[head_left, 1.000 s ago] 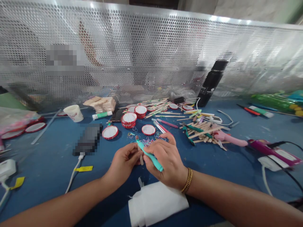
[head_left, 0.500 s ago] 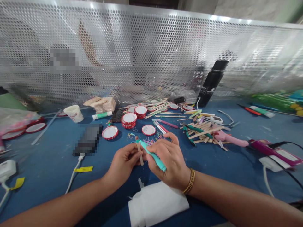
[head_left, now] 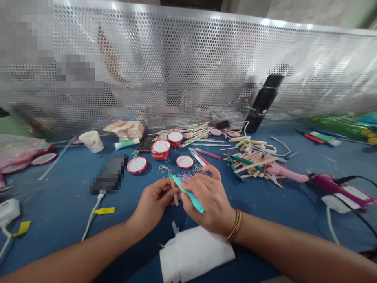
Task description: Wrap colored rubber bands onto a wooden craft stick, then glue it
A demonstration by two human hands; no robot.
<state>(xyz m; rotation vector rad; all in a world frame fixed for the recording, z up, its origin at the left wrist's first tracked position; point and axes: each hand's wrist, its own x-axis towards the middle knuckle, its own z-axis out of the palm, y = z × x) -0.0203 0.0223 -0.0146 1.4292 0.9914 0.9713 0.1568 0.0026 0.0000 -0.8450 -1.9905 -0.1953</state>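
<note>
My left hand point(head_left: 157, 200) pinches a wooden craft stick point(head_left: 173, 190) upright; the stick's top end is coloured reddish and green. In my right hand point(head_left: 207, 194) is a turquoise marker point(head_left: 193, 199), its upper end pointing at the coloured part of the stick. I cannot tell whether the marker's tip touches the wood. Just beyond the hands lie small coloured rubber bands point(head_left: 184, 175) and a round lid with a red rim point(head_left: 185, 161). A folded white cloth point(head_left: 197, 255) lies below my right hand.
Red-rimmed lids point(head_left: 160, 147) are stacked behind, near a paper cup point(head_left: 92, 141) and a glue stick point(head_left: 127, 143). Craft sticks point(head_left: 253, 167) and a pink glue gun point(head_left: 287, 173) lie right. A black bottle point(head_left: 263, 104) leans against the perforated metal screen point(head_left: 188, 63). A phone point(head_left: 108, 175) lies left.
The marker and my right hand have shifted very slightly left. My left hand and the craft stick stay practically where they were.
</note>
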